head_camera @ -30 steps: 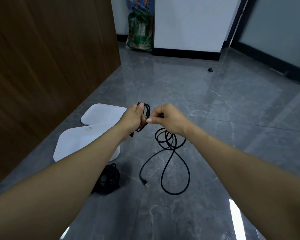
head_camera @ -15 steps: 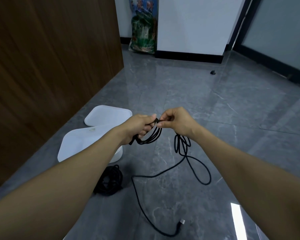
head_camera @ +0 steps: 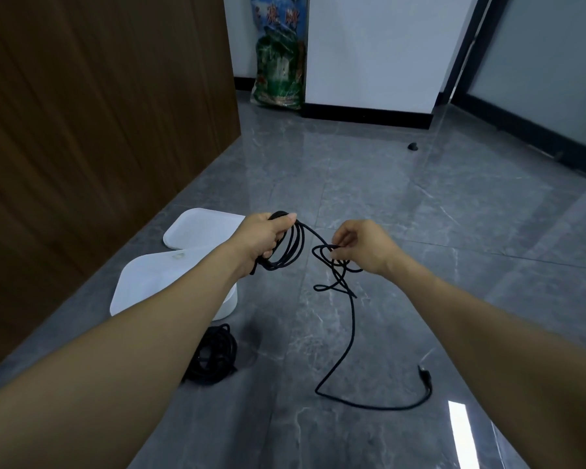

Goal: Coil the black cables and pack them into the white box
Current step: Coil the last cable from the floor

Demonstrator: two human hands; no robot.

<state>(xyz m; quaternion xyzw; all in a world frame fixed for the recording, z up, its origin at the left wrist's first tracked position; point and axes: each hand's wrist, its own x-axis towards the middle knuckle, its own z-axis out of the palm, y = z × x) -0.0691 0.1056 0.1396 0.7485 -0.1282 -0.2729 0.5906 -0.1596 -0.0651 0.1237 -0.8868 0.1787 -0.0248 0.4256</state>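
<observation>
My left hand [head_camera: 264, 235] grips several wound loops of a black cable [head_camera: 293, 247] above the grey floor. My right hand [head_camera: 366, 247] pinches the same cable a short way to the right, where it makes a loose tangle. From there the cable hangs to the floor and curves right to its plug [head_camera: 424, 377]. The white box [head_camera: 156, 282] stands on the floor under my left forearm, partly hidden by it. Its white lid [head_camera: 200, 228] lies just beyond. A second black cable [head_camera: 214, 357], coiled, lies on the floor near the box's front.
A brown wooden wall [head_camera: 99, 113] runs along the left. A green printed sack [head_camera: 278, 76] leans by the white wall at the back. A small black doorstop [head_camera: 412, 146] sits on the floor at the far right, near a dark-framed glass door [head_camera: 535, 72].
My hands have drawn apart. The loops in my left hand have grown. The cable's loose end has slid right across the floor, and its plug now lies at the right.
</observation>
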